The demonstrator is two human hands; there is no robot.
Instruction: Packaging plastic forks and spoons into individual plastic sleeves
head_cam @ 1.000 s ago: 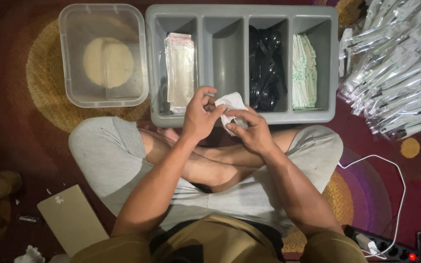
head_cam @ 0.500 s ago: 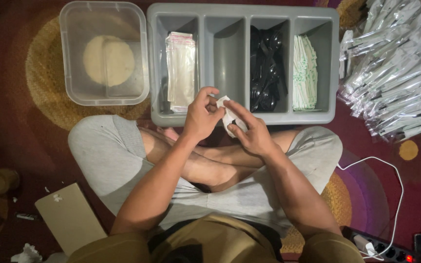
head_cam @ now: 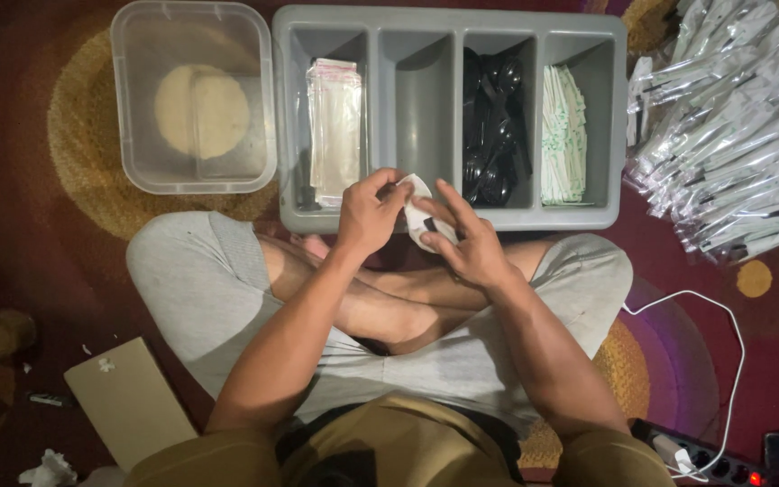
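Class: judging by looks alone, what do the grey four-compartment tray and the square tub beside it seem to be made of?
Grey tray: probably moulded plastic, matte and opaque, with rounded corners and even dividers. Square tub: likely clear, slightly cloudy plastic, since the rug's yellow patch shows through its base and its rim glints.

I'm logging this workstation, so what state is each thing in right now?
left hand: pinching the white napkin.
right hand: fingers spread, holding the napkin from below.
white napkin: partly folded, held over the tray's near edge.
grey tray: open, four compartments, second one empty.
clear sleeves: stacked flat in the first compartment.
black cutlery: heaped loose.
clear tub: lidless, looks empty.
wrapped packs: piled on the floor.
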